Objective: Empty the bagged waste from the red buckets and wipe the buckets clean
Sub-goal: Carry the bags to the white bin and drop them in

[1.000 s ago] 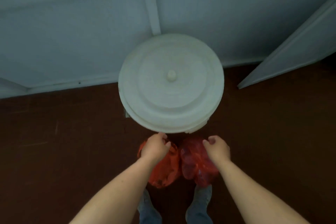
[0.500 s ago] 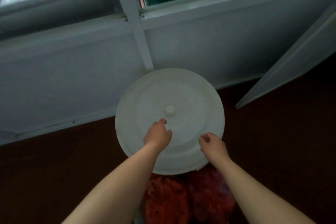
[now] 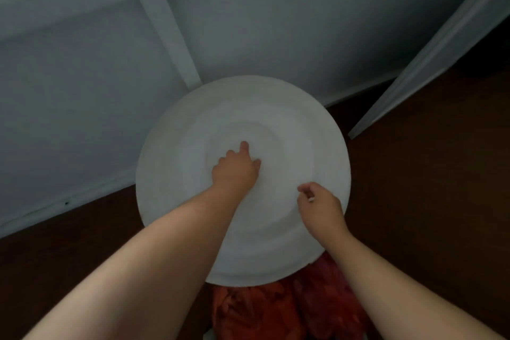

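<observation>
Fingers (image 3: 244, 146) of the left hand (image 3: 234, 171) curl down onto the centre of the round white plastic lid (image 3: 289, 124), seemingly gripping its middle knob, hidden under the hand, to lift it. Right hand (image 3: 321, 206) hovers loosely curled near the lid's right rim, holding nothing clearly visible. Two crumpled red plastic waste bags (image 3: 276, 309) lie on the dark brown floor (image 3: 414, 201) just below the lid, likely waiting to go in; no red bucket shows.

floor (image 3: 414, 201): dark brown | on it: white lidded bin (image 3: 289, 146); red bags (image 3: 276, 309)
</observation>
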{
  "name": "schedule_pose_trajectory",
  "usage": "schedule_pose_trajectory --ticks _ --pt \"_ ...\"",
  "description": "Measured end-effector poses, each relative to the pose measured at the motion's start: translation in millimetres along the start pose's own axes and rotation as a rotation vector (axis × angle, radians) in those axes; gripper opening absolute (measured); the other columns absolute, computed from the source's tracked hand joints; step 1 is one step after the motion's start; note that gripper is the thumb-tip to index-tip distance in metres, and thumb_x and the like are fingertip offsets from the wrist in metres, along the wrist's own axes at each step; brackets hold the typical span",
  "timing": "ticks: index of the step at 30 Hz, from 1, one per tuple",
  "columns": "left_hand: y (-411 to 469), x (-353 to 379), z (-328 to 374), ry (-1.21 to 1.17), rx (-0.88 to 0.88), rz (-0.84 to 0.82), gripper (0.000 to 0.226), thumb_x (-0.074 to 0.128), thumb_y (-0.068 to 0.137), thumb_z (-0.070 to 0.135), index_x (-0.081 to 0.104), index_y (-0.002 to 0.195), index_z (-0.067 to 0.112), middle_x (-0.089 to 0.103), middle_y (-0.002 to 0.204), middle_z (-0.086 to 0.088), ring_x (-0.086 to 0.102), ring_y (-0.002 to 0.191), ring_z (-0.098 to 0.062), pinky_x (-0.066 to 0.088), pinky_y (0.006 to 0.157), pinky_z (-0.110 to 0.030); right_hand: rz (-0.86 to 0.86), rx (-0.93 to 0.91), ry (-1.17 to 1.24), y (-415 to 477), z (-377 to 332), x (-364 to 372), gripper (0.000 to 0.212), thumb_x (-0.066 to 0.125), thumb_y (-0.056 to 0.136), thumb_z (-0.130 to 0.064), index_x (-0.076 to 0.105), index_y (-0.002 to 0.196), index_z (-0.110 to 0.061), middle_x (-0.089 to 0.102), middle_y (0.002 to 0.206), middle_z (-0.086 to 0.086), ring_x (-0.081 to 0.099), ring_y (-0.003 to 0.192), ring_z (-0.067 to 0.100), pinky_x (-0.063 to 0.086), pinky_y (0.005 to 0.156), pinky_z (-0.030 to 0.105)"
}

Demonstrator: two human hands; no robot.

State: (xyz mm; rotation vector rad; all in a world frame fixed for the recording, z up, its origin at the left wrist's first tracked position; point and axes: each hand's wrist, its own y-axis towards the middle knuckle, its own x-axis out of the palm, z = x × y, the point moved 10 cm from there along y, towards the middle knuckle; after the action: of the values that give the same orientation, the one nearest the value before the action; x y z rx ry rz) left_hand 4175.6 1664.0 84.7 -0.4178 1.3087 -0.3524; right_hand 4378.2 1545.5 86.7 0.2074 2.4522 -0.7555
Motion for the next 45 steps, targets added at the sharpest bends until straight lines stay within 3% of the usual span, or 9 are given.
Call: schedule_pose_trajectory --ticks 9,14,17,20,26,32,37,41,45 --pt "9 0 9 0.111 0.098 0.011 0.045 0.039 0.106 0.040 0.034 0.140 0.011 0.055 0.126 -0.022 0.052 0.115 -0.039 0.044 0.087 -0.043 0.027 -0.012 0.015 3 -5 -5 0.024 0.053 0.099 -0.018 0.070 0.116 -0.020 0.058 0.094 -0.017 0.061 0.089 0.011 0.044 0.077 0.023" --pt "0 -3 -1 0.118 0.087 0.009 0.043 0.040 0.106 0.039 0.035 0.138 0.010 0.056 0.125 -0.022 0.053 0.114 -0.039 0.041 0.084 -0.041 0.092 -0.038 0.036 3 -8 -22 0.020 0.053 0.099 -0.019 0.070 0.107 -0.025 0.062 0.091 -0.019 0.062 0.079 0.001 0.043 0.063 0.018" --pt "-15 -10 -12 0.118 0.063 0.022 0.043 0.040 0.106 0.039 0.036 0.137 0.010 0.056 0.124 -0.021 0.053 0.113 -0.039 0.043 0.085 -0.042 0.099 -0.069 0.045 -4 -15 -31 0.020 0.052 0.098 -0.018 0.067 0.098 -0.030 0.065 0.087 -0.015 0.065 0.071 0.004 0.048 0.062 0.021" --pt "-34 -23 -21 0.115 0.041 0.036 0.043 0.041 0.105 0.039 0.036 0.138 0.010 0.057 0.125 -0.022 0.053 0.114 -0.039 0.045 0.087 -0.042 0.101 -0.098 0.023 -12 -26 -41 0.020 0.053 0.097 -0.016 0.067 0.095 -0.030 0.066 0.084 -0.014 0.064 0.067 0.004 0.044 0.057 0.014" --pt "-93 -46 -48 0.087 -0.056 0.035 0.040 0.041 0.105 0.039 0.038 0.134 0.012 0.057 0.125 -0.021 0.053 0.115 -0.040 0.044 0.088 -0.042 0.040 -0.173 -0.114 -38 -47 -55 0.020 0.054 0.098 -0.017 0.071 0.105 -0.023 0.057 0.084 -0.023 0.054 0.076 -0.006 0.037 0.061 0.011" --pt "-167 -41 -92 0.024 -0.237 0.015 0.034 0.041 0.105 0.037 0.039 0.128 0.013 0.056 0.125 -0.021 0.051 0.116 -0.041 0.041 0.085 -0.042 -0.087 -0.227 -0.182 -69 -57 -49 0.024 0.053 0.097 -0.016 0.071 0.112 -0.018 0.062 0.094 -0.007 0.057 0.085 0.011 0.040 0.074 0.022" --pt "-227 -34 -136 -0.017 -0.372 0.038 0.037 0.043 0.104 0.038 0.039 0.131 0.013 0.058 0.124 -0.022 0.052 0.116 -0.043 0.043 0.086 -0.043 -0.164 -0.261 -0.217 -98 -53 -48 0.021 0.049 0.100 -0.019 0.069 0.104 -0.025 0.062 0.088 -0.011 0.057 0.076 0.002 0.032 0.052 0.007" --pt "-270 -23 -171 -0.037 -0.436 0.049 0.035 0.046 0.102 0.038 0.041 0.126 0.012 0.059 0.120 -0.025 0.053 0.114 -0.045 0.044 0.085 -0.045 -0.114 -0.142 -0.203 -121 -17 -58 0.022 0.049 0.100 -0.019 0.070 0.108 -0.020 0.064 0.095 -0.001 0.053 0.072 0.002 0.037 0.052 0.009" --pt "-301 -7 -205 -0.052 -0.439 0.055 0.035 0.047 0.102 0.038 0.040 0.123 0.010 0.060 0.116 -0.029 0.055 0.111 -0.048 0.046 0.087 -0.048 -0.116 -0.112 -0.294 -153 27 -61 0.018 0.048 0.100 -0.021 0.067 0.099 -0.022 0.067 0.095 0.000 0.059 0.079 0.013 0.045 0.069 0.028"
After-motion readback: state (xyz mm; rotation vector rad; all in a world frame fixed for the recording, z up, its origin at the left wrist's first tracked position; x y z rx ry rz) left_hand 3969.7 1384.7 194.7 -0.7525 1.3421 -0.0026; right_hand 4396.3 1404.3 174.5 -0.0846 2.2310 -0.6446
